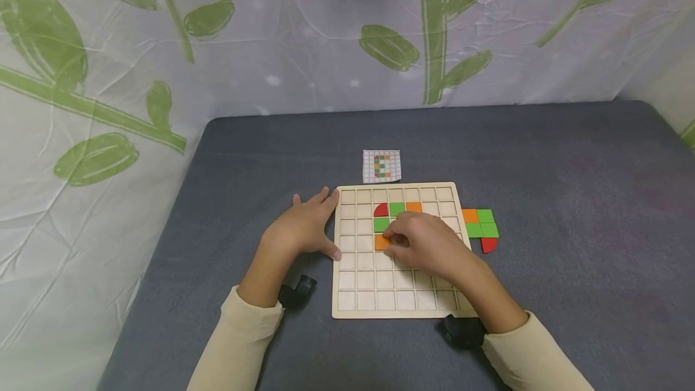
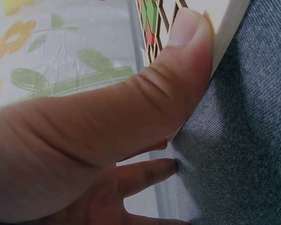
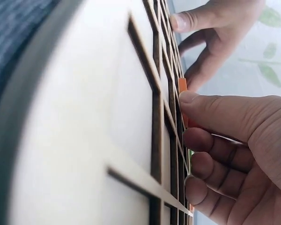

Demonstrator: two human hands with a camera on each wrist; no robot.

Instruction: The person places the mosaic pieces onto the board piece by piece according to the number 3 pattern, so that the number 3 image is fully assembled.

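A wooden grid board lies on the table. On it are a red quarter-round tile, a green tile and an orange tile in one row. Below the red one sits another green tile, and under that an orange square tile. My right hand pinches this lower orange tile at its right side; the right wrist view has the thumb against it. With fingers spread, my left hand rests along the board's left edge, its thumb on the rim.
A small pattern card with a coloured grid picture lies just behind the board. Against the board's right edge lie an orange tile, several green tiles and a red quarter-round piece. A flowered curtain hangs behind the table.
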